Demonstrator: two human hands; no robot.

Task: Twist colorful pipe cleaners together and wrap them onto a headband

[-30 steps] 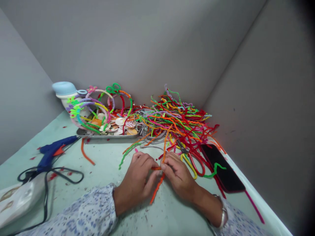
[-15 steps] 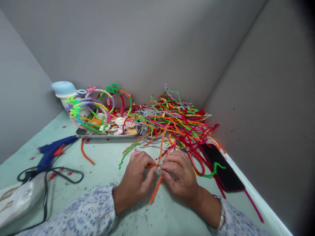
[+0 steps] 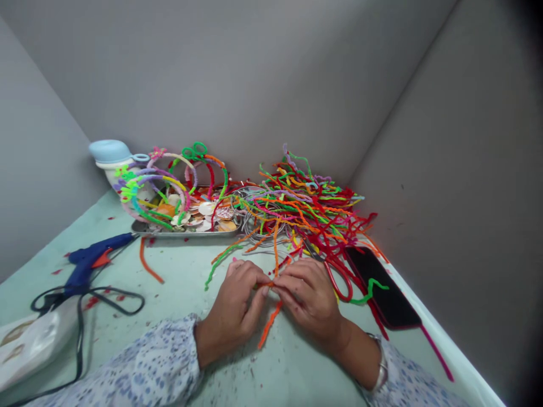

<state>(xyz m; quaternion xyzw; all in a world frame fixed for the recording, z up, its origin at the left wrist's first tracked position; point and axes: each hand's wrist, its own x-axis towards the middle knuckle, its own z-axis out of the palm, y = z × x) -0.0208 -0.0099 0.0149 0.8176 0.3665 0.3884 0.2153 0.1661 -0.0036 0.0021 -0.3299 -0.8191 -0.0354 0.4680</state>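
Low over the table, my left hand [image 3: 237, 302] pinches an orange pipe cleaner [image 3: 276, 249] between thumb and forefinger. My right hand [image 3: 311, 299] pinches the same strand just beside it, so the fingertips of both hands nearly touch. One orange length rises from the fingers toward the back. An orange end [image 3: 270, 326] slants down toward me below the fingertips. What lies between the fingertips is mostly hidden. Red-handled scissors [image 3: 345, 285] lie just beyond my right hand.
A pile of coloured pipe cleaners [image 3: 309, 203] lies at the back. Left of it stand a metal tray [image 3: 186, 233] with decorated hoops and a bottle [image 3: 111, 152]. A blue glue gun [image 3: 87, 260] with its cord lies left, a phone [image 3: 382, 288] right.
The upper orange length has swung left and now stands more upright. My right fingertips have closed in toward my left ones.
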